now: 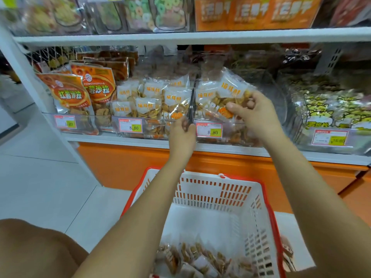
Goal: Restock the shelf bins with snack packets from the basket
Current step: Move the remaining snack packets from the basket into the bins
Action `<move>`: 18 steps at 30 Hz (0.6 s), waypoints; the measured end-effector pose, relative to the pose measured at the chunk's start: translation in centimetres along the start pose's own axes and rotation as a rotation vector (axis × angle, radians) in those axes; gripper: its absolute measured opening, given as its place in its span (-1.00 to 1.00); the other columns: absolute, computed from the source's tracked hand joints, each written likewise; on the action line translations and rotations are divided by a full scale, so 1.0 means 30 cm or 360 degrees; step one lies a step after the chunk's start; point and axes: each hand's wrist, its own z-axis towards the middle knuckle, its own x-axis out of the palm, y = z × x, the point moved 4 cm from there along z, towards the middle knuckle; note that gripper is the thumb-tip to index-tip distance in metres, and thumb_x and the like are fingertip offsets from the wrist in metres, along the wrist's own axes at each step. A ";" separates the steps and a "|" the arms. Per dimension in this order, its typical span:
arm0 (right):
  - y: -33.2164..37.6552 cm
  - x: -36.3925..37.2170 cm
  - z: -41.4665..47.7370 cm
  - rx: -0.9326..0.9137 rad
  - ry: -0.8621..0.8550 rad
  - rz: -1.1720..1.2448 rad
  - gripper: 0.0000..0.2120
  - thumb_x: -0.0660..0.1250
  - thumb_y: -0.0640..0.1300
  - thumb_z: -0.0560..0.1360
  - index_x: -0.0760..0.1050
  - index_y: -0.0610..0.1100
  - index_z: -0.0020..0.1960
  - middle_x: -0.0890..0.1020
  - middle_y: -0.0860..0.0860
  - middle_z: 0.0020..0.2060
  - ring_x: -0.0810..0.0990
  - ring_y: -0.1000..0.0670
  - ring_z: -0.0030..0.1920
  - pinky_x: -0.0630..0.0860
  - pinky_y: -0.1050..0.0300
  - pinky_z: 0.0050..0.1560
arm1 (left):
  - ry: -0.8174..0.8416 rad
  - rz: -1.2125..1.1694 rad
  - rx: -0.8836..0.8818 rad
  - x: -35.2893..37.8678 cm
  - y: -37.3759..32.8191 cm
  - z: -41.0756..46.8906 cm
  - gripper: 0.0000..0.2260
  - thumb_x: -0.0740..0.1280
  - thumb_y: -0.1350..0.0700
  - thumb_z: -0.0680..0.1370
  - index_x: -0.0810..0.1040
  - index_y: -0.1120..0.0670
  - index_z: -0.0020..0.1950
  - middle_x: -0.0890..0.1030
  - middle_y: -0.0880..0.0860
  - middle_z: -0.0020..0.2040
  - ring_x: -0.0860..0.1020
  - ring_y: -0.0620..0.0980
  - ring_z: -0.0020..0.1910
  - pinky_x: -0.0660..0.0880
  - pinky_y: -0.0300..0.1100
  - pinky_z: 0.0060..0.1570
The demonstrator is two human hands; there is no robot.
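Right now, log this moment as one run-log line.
left hand grips dark divider | right hand holds clear snack packet | white plastic basket: packets inside

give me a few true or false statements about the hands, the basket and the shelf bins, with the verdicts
1. The right hand holds a snack packet over a shelf bin. True.
2. The basket has nothing in it. False: packets lie at its bottom.
3. The left hand is down inside the basket. False: it is up at the shelf, gripping the dark divider between two bins.
4. The two price tags on the middle bins both read 8.80. True.
5. The basket is blue. False: it is white with a red rim.
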 end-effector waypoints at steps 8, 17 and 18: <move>-0.001 0.025 0.122 -0.0114 0.0064 -0.0441 -0.84 0.45 -0.06 0.45 0.51 -0.07 -0.06 0.53 0.14 -0.28 0.52 0.13 -0.28 0.45 0.26 -0.27 | -0.0011 0.0173 0.0060 0.032 0.036 0.039 -0.67 0.22 0.17 0.59 0.45 0.12 0.37 0.57 0.07 0.07 0.55 -0.12 -0.03 0.55 -0.20 0.01; -0.054 0.104 0.149 0.0093 0.0034 -0.0350 -0.65 0.50 -0.07 0.40 0.38 -0.10 0.02 0.53 0.05 -0.23 0.53 0.12 -0.23 0.50 0.26 -0.27 | -0.0072 0.0274 0.0022 0.015 -0.021 0.038 -0.64 0.22 0.18 0.61 0.39 0.12 0.41 0.52 0.07 0.17 0.48 -0.09 0.04 0.37 -0.32 -0.03; -0.052 0.105 0.153 0.0093 0.0015 -0.0344 -0.65 0.51 -0.08 0.39 0.38 -0.11 0.00 0.53 0.04 -0.24 0.53 0.11 -0.24 0.50 0.26 -0.28 | -0.0084 0.0315 0.0025 0.013 -0.026 0.040 -0.65 0.22 0.18 0.61 0.41 0.13 0.40 0.52 0.08 0.17 0.50 -0.05 0.06 0.37 -0.32 -0.04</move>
